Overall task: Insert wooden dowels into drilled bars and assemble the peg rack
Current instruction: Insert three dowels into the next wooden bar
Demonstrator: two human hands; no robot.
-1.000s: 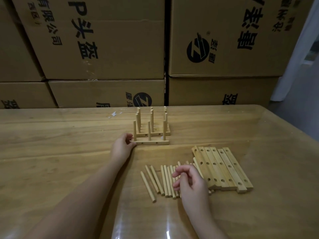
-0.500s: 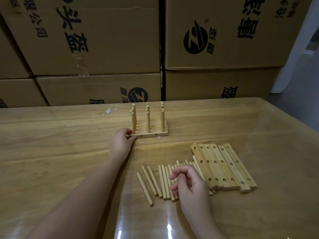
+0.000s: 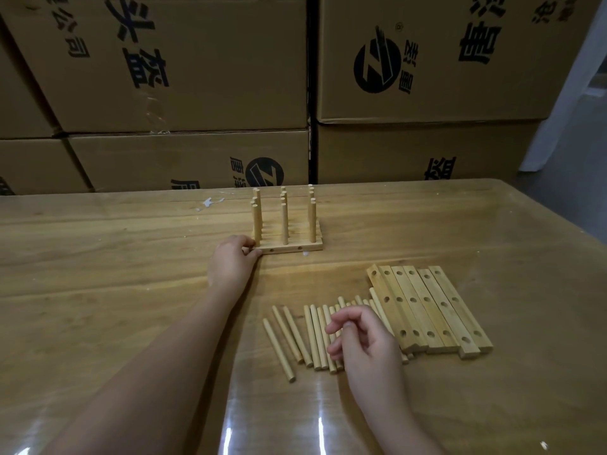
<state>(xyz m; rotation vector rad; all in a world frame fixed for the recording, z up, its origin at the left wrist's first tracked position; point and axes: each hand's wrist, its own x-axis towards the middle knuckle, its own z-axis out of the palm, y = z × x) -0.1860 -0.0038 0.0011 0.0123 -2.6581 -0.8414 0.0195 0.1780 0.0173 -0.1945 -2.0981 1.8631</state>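
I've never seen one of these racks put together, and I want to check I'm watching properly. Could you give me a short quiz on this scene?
1. Which does the left hand hold? A. the near corner of the peg rack; B. a cardboard box; C. nothing.
2. Fill in: the spare drilled bars lie to the ___ of the loose dowels.
3. True or false: the right hand grips a drilled bar.
Key: 1 A. 2 right. 3 false; its fingers are loosely curled over the loose dowels and hold nothing.
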